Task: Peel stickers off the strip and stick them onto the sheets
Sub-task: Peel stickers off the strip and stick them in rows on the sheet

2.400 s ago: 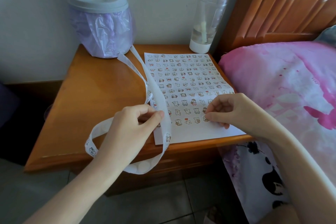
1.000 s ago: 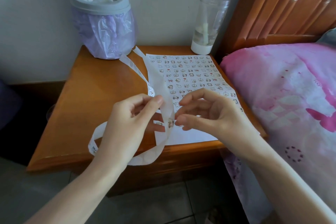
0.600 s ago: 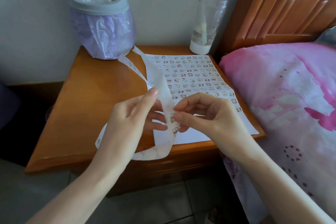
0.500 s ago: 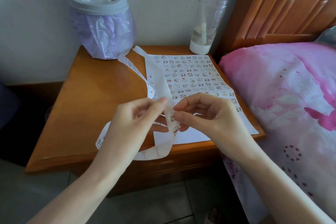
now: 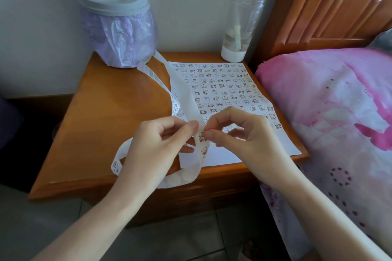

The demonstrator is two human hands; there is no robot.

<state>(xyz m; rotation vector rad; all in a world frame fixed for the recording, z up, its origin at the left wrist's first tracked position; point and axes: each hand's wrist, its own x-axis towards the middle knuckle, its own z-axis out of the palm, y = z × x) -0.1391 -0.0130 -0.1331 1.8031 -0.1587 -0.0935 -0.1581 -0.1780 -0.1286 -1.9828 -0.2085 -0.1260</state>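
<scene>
With the fingers of the left hand [image 5: 157,144] pinching the sticker strip [image 5: 187,101] above the surface [image 5: 101,125] and those of the right hand [image 5: 246,135] pinching the edge of a cartoon sticker [image 5: 202,136], I would peel slowly with the strip taut, then press it onto the sheet [image 5: 220,157] just behind.

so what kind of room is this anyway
Most likely a bedroom: an orange-brown wooden bedside table stands beside a bed with pink patterned bedding and a slatted wooden headboard. A small grey-lidded bin with a purple liner sits on the table.
</scene>
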